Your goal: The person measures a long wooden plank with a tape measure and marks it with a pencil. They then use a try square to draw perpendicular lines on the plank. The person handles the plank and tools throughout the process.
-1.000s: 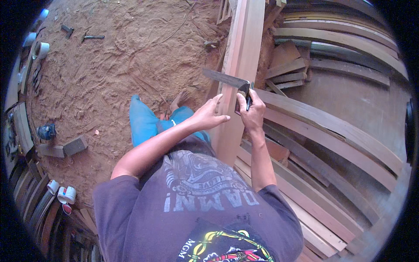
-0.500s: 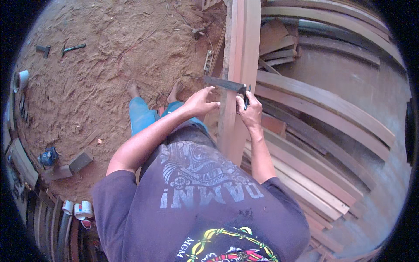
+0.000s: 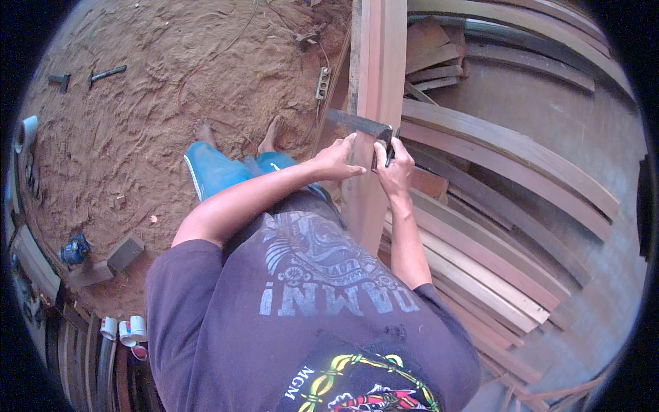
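A long wooden beam (image 3: 376, 62), reddish along its middle, runs away from me right of my legs. Across it lies a try square (image 3: 359, 122), its metal blade jutting past the beam's left edge. My right hand (image 3: 395, 168) grips the square's dark stock at the beam's right side and also holds a slim black pen (image 3: 390, 152) between the fingers. My left hand (image 3: 339, 159) rests at the beam's left part, thumb and fingers spread, fingertips close below the blade. Whether they touch the blade is hard to tell.
Planks (image 3: 508, 137) lie stacked on the right. A power strip (image 3: 322, 84) with cords is left of the beam. On the sandy floor are two hammer-like tools (image 3: 108, 73), a blue power tool (image 3: 75, 249) and wood blocks (image 3: 125, 253). White cups (image 3: 128, 331) stand lower left.
My left hand has moved right, from beside the beam onto it near the square. The square has shifted slightly, and my right hand still holds it with the pen.
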Tool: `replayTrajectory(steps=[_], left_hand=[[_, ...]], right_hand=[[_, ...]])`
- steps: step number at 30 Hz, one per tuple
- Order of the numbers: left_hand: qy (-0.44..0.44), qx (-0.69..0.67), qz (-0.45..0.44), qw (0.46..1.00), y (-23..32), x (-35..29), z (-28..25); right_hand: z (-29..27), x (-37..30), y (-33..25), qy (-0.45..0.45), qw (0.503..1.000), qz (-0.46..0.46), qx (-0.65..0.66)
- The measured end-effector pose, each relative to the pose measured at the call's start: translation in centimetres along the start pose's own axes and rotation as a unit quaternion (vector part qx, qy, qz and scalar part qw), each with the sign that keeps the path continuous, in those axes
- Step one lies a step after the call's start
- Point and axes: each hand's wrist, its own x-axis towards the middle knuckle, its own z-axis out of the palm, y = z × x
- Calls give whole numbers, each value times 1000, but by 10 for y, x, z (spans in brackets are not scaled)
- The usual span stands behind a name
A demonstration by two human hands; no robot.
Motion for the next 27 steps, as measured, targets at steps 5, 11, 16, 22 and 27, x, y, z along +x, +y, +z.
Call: replayTrajectory(steps=[5,11,16,22,27], left_hand=[[35,-29,-21,999,15,23,14],[120,-42,19,992,1,44,36],[145,-43,29,988,-9,53,45],[150,-58,24,987,-4,49,43],[148,-68,31,986,4,44,37]], right_hand=[[15,29,9,5,1000,-31,2],[16,30,12,-11,999,-32,-4],[16,31,11,-12,1000,-25,-4],[14,31,8,-2,999,-38,-5],[17,30,9,32,997,-61,-25]])
